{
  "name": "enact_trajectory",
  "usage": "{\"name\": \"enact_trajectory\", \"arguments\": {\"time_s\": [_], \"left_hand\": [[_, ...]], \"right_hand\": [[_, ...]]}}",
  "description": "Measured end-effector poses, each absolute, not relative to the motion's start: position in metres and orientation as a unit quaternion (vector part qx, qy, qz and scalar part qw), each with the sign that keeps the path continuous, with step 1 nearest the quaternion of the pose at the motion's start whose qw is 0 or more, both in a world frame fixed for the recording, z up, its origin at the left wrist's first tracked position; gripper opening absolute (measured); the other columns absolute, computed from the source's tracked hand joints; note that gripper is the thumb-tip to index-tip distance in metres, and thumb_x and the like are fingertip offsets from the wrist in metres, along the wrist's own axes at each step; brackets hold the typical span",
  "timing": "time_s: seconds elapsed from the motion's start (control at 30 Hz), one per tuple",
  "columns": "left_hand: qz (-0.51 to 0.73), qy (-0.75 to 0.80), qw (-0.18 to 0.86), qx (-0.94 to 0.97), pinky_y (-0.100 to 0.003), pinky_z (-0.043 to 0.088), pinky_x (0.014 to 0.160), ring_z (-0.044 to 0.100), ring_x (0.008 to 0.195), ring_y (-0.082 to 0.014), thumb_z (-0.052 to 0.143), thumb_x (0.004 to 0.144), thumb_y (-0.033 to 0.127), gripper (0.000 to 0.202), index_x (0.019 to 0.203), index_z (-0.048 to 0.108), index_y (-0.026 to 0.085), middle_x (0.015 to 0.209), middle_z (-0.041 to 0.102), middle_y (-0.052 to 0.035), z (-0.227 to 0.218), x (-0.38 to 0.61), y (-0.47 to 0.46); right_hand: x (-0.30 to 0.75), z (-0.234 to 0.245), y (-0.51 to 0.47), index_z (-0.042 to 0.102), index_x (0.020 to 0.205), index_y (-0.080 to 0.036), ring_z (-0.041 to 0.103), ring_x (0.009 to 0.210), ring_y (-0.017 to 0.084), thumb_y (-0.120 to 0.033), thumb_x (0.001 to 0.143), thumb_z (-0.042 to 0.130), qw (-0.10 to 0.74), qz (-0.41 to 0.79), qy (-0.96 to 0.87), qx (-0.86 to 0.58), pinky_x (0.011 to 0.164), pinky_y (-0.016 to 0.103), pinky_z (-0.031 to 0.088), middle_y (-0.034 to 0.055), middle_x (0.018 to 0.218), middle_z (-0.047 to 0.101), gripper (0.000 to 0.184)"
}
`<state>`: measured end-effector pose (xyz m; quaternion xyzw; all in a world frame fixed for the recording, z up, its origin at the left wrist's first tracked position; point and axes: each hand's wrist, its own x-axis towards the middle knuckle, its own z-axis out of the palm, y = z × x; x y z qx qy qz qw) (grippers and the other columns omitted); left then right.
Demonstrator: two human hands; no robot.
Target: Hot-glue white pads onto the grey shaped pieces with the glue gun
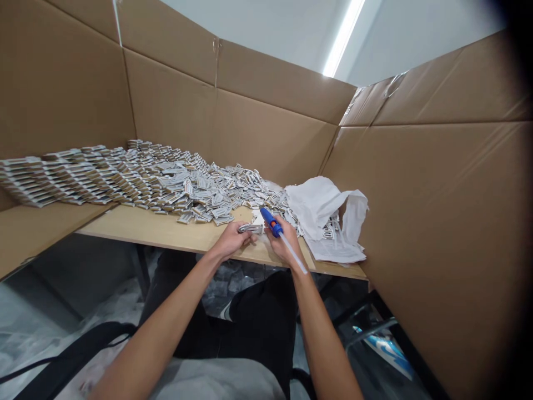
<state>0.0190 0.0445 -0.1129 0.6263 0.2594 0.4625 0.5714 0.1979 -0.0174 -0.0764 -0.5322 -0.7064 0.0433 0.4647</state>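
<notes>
My right hand (283, 240) is closed around a blue glue gun (270, 221), with a long whitish glue stick (293, 253) sticking out of its rear toward my wrist. Between the thumb and fingers of my left hand (234, 240) is a small flat grey-white piece (251, 228), just left of the glue gun. Whether the gun's tip touches anything is too small to tell. Beyond both hands lies a loose heap of similar grey-white pieces (208, 191) with brown edges.
Neat rows of stacked pieces (66, 175) fill the table's left side. A white plastic bag (314, 200) lies at the right, with pieces under it. Tall cardboard walls (266, 128) enclose the wooden table (137, 225). Clear plastic bags (112, 303) lie below, near my legs.
</notes>
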Motion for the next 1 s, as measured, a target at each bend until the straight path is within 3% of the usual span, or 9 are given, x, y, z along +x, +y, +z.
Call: {"name": "enact_trajectory", "arguments": {"time_s": [0.23, 0.43, 0.63, 0.87, 1.0], "left_hand": [[0.454, 0.26, 0.582, 0.622, -0.024, 0.035, 0.054, 0.057, 0.057, -0.014, 0.072, 0.071, 0.027, 0.031, 0.1, 0.065, 0.015, 0.07, 0.068, -0.0038, -0.108, 0.018, 0.039], [0.46, 0.251, 0.588, 0.616, -0.026, 0.043, 0.061, 0.062, 0.064, -0.0161, 0.074, 0.069, 0.024, 0.027, 0.093, 0.064, 0.016, 0.072, 0.068, -0.0036, -0.107, 0.019, 0.039], [0.456, 0.239, 0.586, 0.626, -0.025, 0.041, 0.058, 0.059, 0.061, -0.0142, 0.075, 0.079, 0.041, 0.032, 0.09, 0.06, 0.016, 0.071, 0.066, -0.0042, -0.117, 0.021, 0.046], [0.509, 0.236, 0.634, 0.533, -0.028, 0.05, 0.065, 0.063, 0.061, -0.0137, 0.089, 0.065, 0.046, 0.058, 0.098, 0.047, 0.022, 0.074, 0.065, 0.0022, -0.119, 0.026, 0.045], [0.542, 0.279, 0.604, 0.514, -0.025, 0.047, 0.062, 0.062, 0.063, -0.0136, 0.091, 0.061, 0.042, 0.053, 0.092, 0.053, 0.02, 0.075, 0.066, 0.0006, -0.117, 0.025, 0.045]], "right_hand": [[0.191, -0.08, -0.013, 0.054, 0.089, -0.022, 0.053, 0.078, 0.02, -0.035, 0.088, 0.06, 0.479, -0.01, -0.707, -0.521, 0.073, 0.03, 0.039, 0.0027, 0.088, 0.06, 0.014], [0.178, -0.083, -0.012, 0.052, 0.086, -0.023, 0.053, 0.077, 0.021, -0.033, 0.085, 0.06, 0.478, 0.008, -0.699, -0.531, 0.073, 0.031, 0.039, 0.0032, 0.087, 0.06, 0.013], [0.176, -0.086, -0.01, 0.05, 0.085, -0.023, 0.052, 0.074, 0.021, -0.032, 0.086, 0.059, 0.482, 0.01, -0.692, -0.537, 0.072, 0.031, 0.039, 0.003, 0.085, 0.06, 0.013], [0.174, -0.093, -0.005, 0.053, 0.087, -0.022, 0.054, 0.085, 0.025, -0.035, 0.083, 0.064, 0.482, -0.021, -0.674, -0.56, 0.078, 0.034, 0.042, 0.0069, 0.093, 0.059, 0.018], [0.18, -0.092, -0.005, 0.059, 0.091, -0.022, 0.057, 0.088, 0.025, -0.046, 0.09, 0.062, 0.495, 0.007, -0.67, -0.554, 0.081, 0.036, 0.045, 0.0079, 0.096, 0.063, 0.024]]}}
